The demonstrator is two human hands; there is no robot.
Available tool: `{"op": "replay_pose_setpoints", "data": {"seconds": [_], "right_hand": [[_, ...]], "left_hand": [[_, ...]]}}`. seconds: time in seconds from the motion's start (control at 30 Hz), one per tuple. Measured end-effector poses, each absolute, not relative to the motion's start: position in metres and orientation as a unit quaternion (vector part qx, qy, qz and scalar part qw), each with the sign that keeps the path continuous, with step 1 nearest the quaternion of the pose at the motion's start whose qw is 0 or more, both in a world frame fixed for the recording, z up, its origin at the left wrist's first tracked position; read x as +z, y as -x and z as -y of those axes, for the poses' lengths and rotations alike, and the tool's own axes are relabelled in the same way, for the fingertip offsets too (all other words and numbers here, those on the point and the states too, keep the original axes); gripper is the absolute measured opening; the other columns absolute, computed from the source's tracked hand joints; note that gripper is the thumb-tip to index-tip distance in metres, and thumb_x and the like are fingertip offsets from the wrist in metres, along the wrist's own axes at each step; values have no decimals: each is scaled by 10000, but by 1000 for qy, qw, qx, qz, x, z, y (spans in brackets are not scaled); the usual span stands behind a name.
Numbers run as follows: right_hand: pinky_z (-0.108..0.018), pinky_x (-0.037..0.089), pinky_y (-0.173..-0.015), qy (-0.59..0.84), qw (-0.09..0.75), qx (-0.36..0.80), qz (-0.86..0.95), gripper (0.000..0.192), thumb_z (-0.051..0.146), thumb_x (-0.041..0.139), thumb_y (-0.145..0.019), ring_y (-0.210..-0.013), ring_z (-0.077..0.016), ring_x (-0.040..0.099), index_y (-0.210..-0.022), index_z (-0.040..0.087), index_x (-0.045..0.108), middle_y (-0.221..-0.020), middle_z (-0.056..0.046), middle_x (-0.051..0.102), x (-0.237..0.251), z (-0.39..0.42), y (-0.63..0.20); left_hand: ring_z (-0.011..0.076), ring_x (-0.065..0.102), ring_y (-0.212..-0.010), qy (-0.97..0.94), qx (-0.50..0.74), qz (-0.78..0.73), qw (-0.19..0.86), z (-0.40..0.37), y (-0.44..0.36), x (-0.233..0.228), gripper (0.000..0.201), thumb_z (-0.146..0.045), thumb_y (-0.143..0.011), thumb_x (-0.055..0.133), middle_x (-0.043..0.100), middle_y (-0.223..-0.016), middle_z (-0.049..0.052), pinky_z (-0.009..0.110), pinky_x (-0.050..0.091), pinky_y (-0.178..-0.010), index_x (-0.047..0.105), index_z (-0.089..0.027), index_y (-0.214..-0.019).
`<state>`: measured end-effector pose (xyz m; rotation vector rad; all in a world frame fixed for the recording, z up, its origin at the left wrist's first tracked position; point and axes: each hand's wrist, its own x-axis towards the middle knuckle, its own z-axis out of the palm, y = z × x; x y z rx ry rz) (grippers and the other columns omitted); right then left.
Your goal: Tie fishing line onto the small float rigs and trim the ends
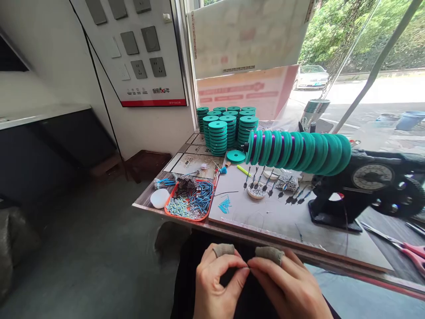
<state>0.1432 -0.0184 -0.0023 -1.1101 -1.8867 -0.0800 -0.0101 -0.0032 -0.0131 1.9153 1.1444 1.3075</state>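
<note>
My left hand (219,279) and my right hand (290,283) meet fingertip to fingertip just in front of the table's edge. Each is closed in a pinch; whatever lies between the fingertips is too small to make out. Grey-brown wraps cover a finger on both hands. Beyond them, on a pale board (245,221), lie small light-blue pieces (225,205) and a round dish of silvery beads (256,191). Above the board, a row of teal spools (299,152) sits on the shaft of a black winding machine (372,177), with several dark, weighted ends hanging below it.
An orange tray (189,217) of blue and green parts stands at left, beside a white round lid (160,198). Stacked teal spools (218,137) occupy the back by the window. Pink-handled scissors (411,252) lie at right. A tumbler (314,113) is behind the machine.
</note>
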Motion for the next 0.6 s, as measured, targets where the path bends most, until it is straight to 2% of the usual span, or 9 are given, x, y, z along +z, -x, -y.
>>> {"op": "replay_pose_setpoints", "data": {"seconds": [0.1, 0.2, 0.37, 0.6], "right_hand": [[-251, 471, -619, 456, 446, -44, 769, 205, 214, 451, -923, -518, -102, 615, -786, 220, 605, -613, 31, 651, 0, 18, -146], [-283, 464, -678, 468, 415, -22, 780, 100, 192, 511, -874, -586, -126, 622, -819, 229, 587, -666, 26, 652, -7, 20, -150], [-287, 454, -678, 474, 404, -2, 783, 85, 147, 528, -821, -615, -140, 601, -823, 225, 561, -680, 22, 626, -10, 22, -151], [-296, 418, -676, 470, 405, -7, 784, 119, 113, 515, -775, -579, -144, 565, -759, 228, 541, -630, 34, 602, -2, 22, -143]], "left_hand": [[150, 621, -663, -710, 483, -429, 279, 3, 9, -14, 81, -159, -757, 647, 652, -693, 8, 239, 513, -607, 655, -192, -684], [158, 612, -669, -700, 489, -447, 269, 4, 9, -21, 87, -205, -770, 644, 645, -696, 10, 258, 507, -614, 654, -200, -684], [173, 617, -661, -730, 470, -448, 214, 5, 11, -22, 125, -260, -780, 649, 658, -694, 26, 280, 512, -587, 676, -206, -670], [184, 631, -627, -762, 447, -433, 179, 2, 12, -10, 110, -189, -756, 662, 659, -676, 50, 286, 536, -534, 679, -176, -648]]}}
